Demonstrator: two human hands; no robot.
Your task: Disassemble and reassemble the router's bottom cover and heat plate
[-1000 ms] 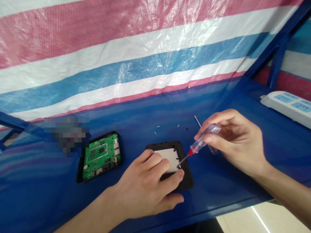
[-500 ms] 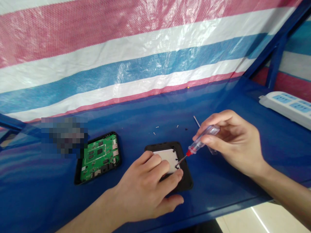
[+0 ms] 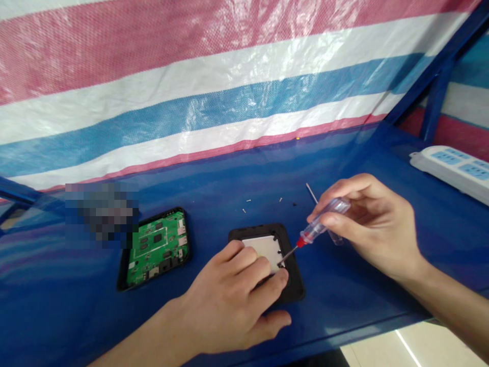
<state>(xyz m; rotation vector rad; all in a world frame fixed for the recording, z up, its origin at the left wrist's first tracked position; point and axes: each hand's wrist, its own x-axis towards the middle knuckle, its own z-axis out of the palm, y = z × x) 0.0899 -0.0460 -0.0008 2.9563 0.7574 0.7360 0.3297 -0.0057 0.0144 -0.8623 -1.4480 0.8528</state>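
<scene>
My right hand (image 3: 376,221) is closed around a screwdriver (image 3: 320,224) with a clear handle and a red collar. Its tip meets the right edge of a pale metal plate (image 3: 263,250) set in a black case half (image 3: 292,265). My left hand (image 3: 244,290) lies across the plate, fingers spread and pressing down. Its index fingertip is close to the driver tip, and its thumb stands apart. The hand hides the plate's lower left part. Beyond my right hand, a second screwdriver (image 3: 311,192) lies partly hidden on the blue table (image 3: 214,188).
Left of my hands lies another black case half with a green circuit board (image 3: 156,244). Small screws (image 3: 244,210) are scattered behind the plate. A blurred dark object (image 3: 107,214) is farther left. A white power strip (image 3: 454,168) lies at right, with a striped sheet (image 3: 214,102) behind.
The view has shifted very slightly. Both hands, the screwdriver and the case half keep nearly the same positions relative to each other.
</scene>
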